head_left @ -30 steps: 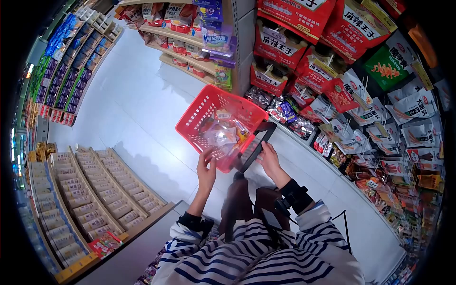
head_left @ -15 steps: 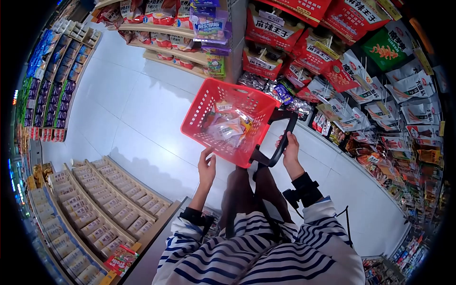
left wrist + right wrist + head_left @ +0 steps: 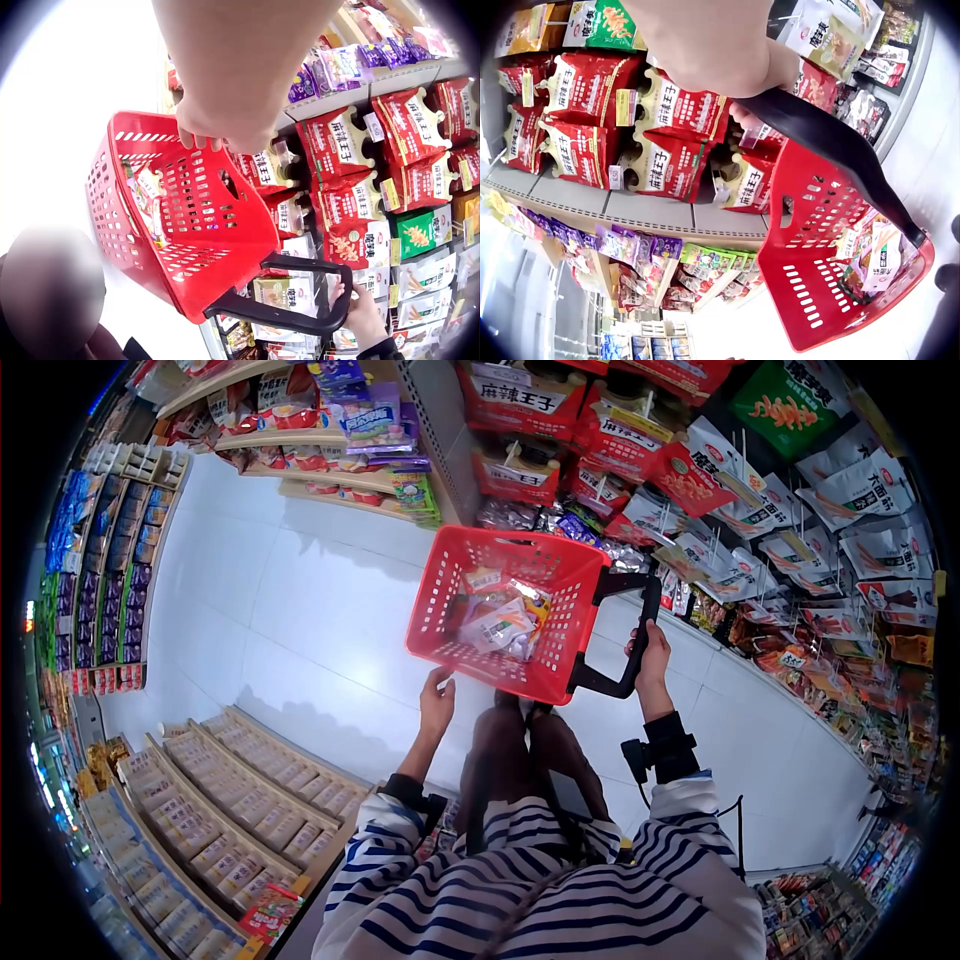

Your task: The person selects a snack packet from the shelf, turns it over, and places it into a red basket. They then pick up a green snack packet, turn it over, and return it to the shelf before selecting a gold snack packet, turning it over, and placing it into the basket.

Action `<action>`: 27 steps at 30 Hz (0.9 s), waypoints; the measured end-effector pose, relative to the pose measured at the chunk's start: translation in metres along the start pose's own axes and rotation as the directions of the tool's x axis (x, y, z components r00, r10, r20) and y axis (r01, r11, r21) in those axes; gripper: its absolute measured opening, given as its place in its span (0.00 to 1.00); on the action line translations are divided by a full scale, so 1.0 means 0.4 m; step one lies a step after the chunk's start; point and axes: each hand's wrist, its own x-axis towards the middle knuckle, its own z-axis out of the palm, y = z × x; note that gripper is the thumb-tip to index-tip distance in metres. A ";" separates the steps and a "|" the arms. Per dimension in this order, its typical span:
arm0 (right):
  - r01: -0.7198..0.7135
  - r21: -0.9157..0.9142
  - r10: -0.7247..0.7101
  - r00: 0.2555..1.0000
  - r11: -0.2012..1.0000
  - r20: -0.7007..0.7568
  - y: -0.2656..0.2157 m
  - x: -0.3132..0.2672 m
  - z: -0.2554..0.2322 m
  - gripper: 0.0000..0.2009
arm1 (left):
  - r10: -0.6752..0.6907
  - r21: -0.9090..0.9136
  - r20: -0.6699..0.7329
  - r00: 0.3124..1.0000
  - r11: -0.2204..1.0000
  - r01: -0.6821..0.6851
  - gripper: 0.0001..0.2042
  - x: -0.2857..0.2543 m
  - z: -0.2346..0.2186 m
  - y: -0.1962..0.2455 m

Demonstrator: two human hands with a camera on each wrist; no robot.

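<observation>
My right hand (image 3: 652, 665) grips the black handle (image 3: 600, 681) of a red plastic shopping basket (image 3: 492, 672). The handle is swung out to the right side, and the basket hangs in front of my legs, its open top facing up. Inside lie several snack packets (image 3: 500, 626), a white one on top. Just off the basket's near left corner is my left hand (image 3: 436, 703), its fingers loosely bent and nothing in them. In the right wrist view the handle (image 3: 825, 142) runs from my fingers down to the basket (image 3: 802, 292).
Hooks on the right hold red snack bags (image 3: 525, 405) and white packets (image 3: 865, 490). At the back left stands a shelf end with purple candy bags (image 3: 375, 420). A low rack of white packaged goods (image 3: 235, 810) stands at the near left. Pale floor tiles (image 3: 330, 600) lie between.
My right hand has drawn the handle outward to the right, and the basket has shifted right with it. My left hand has ended up farther from the basket's rim. The view has turned somewhat.
</observation>
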 end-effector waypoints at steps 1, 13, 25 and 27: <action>0.000 0.005 0.000 1.000 1.000 -0.001 -0.007 0.004 -0.013 0.11 | -0.001 0.013 0.003 1.000 1.000 0.001 0.12 0.005 0.014 0.000; 0.002 -0.014 -0.003 0.999 1.000 -0.034 -0.086 0.054 -0.123 0.10 | 0.037 0.078 0.024 0.999 0.996 -0.039 0.12 0.040 0.177 0.023; 0.015 -0.015 -0.016 0.999 1.000 -0.043 -0.096 0.080 -0.156 0.11 | 0.051 0.097 0.111 0.992 0.993 -0.061 0.13 0.126 0.240 0.023; 0.152 -0.115 -0.168 0.975 0.982 -0.144 -0.076 0.087 -0.156 0.11 | 0.026 0.054 0.159 0.987 0.998 -0.035 0.13 0.161 0.231 0.016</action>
